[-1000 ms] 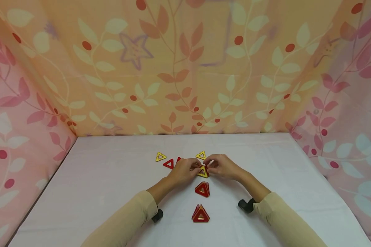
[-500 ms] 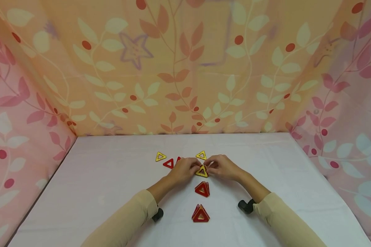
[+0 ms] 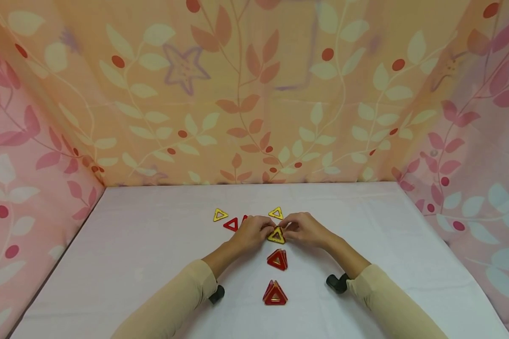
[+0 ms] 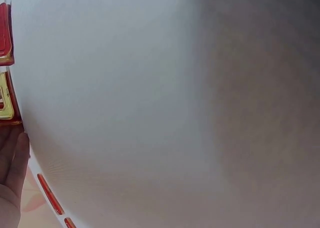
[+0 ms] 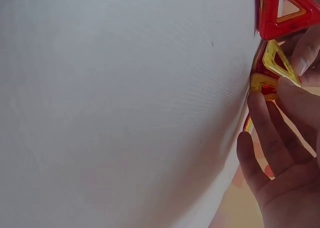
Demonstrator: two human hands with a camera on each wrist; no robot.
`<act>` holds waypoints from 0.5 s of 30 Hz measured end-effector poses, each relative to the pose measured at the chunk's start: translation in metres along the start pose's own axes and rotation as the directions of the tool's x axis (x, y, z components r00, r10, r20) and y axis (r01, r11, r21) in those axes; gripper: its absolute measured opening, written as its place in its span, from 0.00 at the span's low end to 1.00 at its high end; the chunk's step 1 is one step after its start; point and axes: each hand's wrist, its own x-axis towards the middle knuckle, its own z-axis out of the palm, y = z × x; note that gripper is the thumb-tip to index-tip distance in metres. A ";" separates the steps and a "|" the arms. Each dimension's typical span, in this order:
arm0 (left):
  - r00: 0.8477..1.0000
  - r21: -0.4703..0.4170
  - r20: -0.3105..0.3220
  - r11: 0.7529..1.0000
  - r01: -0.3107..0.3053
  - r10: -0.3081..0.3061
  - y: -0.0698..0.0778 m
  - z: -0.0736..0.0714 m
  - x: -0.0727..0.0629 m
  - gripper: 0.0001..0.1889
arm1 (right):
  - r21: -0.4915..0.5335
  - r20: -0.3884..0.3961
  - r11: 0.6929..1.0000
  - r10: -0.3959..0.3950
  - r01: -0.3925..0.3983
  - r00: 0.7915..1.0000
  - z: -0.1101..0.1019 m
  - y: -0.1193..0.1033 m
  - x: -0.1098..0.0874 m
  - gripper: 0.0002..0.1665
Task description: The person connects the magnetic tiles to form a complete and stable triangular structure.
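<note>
My left hand [image 3: 251,235] and right hand [image 3: 308,230] hold a small pyramid of magnetic triangle tiles [image 3: 276,236] between them. Its front tile is yellow, with red showing behind. From the right wrist, the right thumb and fingers [image 5: 275,143] pinch yellow tile edges, and left fingertips [image 5: 306,55] grip the other side. At the edge of the left wrist view, the left fingers [image 4: 17,163] lie right against the yellow-and-red pyramid [image 4: 7,97]. Two red pyramids, one nearer [image 3: 275,294] and one behind it [image 3: 277,260], stand in line toward the body.
Flat yellow triangle tiles lie beyond the hands, one at the left [image 3: 220,215] and one straight behind [image 3: 276,213]. A red triangle tile [image 3: 231,224] lies beside the left hand, which partly hides another red piece [image 3: 244,217]. Patterned curtains [image 3: 254,117] enclose the white table [image 3: 152,245].
The left thumb and fingers have drawn back slightly from the yellow front tile, so more of it shows. That tile has shifted a little left, and less red shows at its right.
</note>
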 end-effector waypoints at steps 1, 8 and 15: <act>1.000 -0.001 -0.001 1.000 0.001 -0.001 0.000 0.000 0.000 0.08 | 0.003 0.001 1.000 0.001 -0.001 1.000 0.000 0.000 0.000 0.13; 1.000 -0.006 -0.001 1.000 0.011 -0.011 0.000 0.000 0.000 0.08 | 0.008 0.007 1.000 0.008 -0.008 1.000 0.001 -0.001 0.001 0.12; 0.999 -0.027 0.039 1.000 0.004 -0.003 -0.002 0.001 -0.002 0.11 | -0.025 0.002 1.000 0.006 -0.006 1.000 0.003 0.000 0.001 0.11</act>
